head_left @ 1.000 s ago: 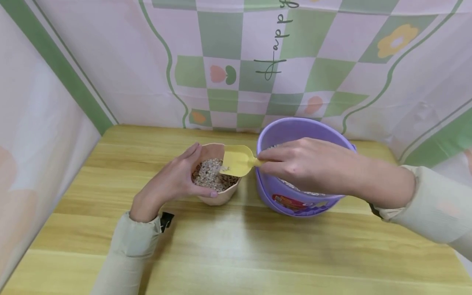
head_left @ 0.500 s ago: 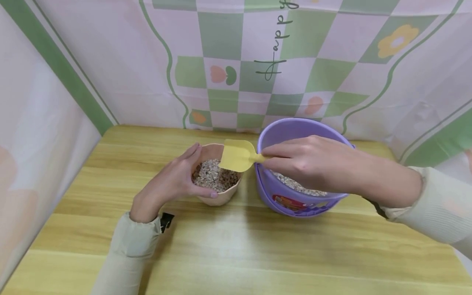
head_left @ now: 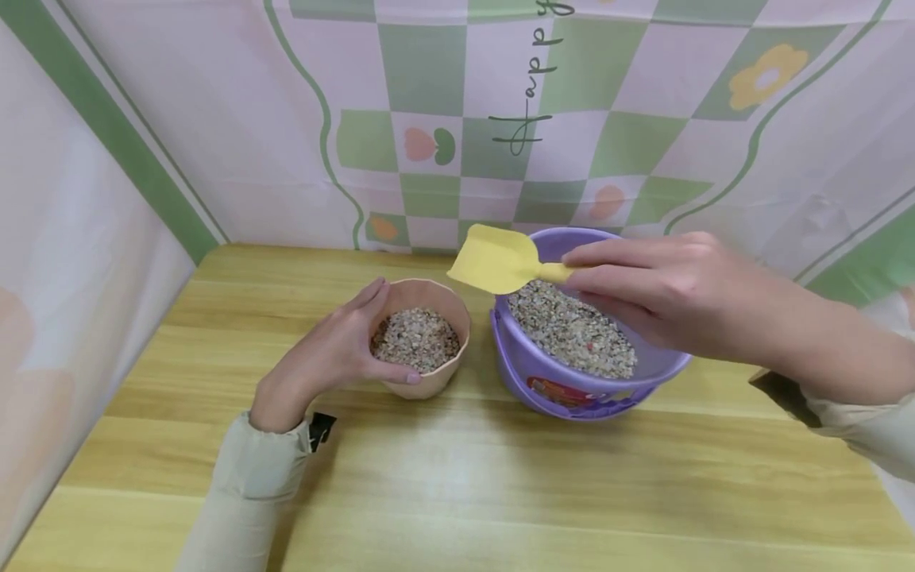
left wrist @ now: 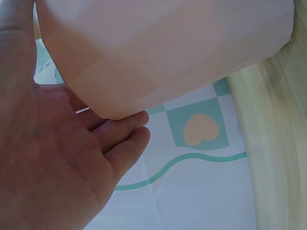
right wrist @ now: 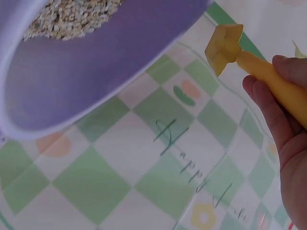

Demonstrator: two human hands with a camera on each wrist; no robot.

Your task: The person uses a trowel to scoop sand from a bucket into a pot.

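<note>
My left hand [head_left: 332, 349] grips a pale pink faceted pot [head_left: 436, 383] on the left of the table, thumb and fingers around its side. Coarse mixed gravel [head_left: 417, 340] partly fills the pot. My right hand [head_left: 665, 290] holds a small yellow shovel [head_left: 496, 260] by its handle, above the near left rim of a purple bucket [head_left: 665, 369]. The blade points left, its smooth underside facing up. More gravel [head_left: 572, 330] lies in the bucket. In the right wrist view the fingers and thumb wrap the yellow handle [right wrist: 264, 69]; in the left wrist view the pot wall [left wrist: 163, 52] rests against my palm side.
The wooden table [head_left: 443, 485] spreads in front of both containers. A printed cloth [head_left: 500, 143] with green checks and lettering hangs close behind the bucket. The bucket's purple handle [head_left: 608, 409] hangs down at its front.
The shovel has tipped over and moved up and right, from above the pot to the bucket's rim. My right hand moved with it. The left hand and pot have stayed put.
</note>
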